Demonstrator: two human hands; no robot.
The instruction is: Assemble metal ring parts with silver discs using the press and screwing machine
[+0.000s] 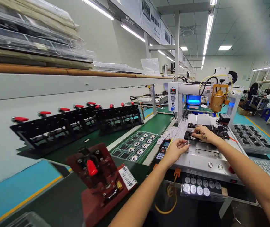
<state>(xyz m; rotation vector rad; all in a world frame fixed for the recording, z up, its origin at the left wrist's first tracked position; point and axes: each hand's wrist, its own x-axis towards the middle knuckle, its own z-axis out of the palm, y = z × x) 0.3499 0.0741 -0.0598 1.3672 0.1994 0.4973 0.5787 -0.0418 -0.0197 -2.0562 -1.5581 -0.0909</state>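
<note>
In front of the white dispensing machine (206, 157), my left hand (176, 153) pinches a small shiny round part (187, 143) between thumb and fingertips. My right hand (202, 134) reaches down to the black fixture (214, 129) on the machine's bed. Its fingers are drawn together at the fixture's left end, over a small silvery piece (193, 137); the fingers partly hide what they grip. Above and behind the right hand hangs the machine's brass-coloured dispensing head (218, 99), apart from it.
A clear tray (135, 146) with round parts lies on the green belt at left. Closer stands a red clamp jig (101, 186); black clamp racks (56, 126) are behind it. Trays of dark parts (253, 138) lie right. A handheld keypad (162, 150) is beside the machine. People sit far right.
</note>
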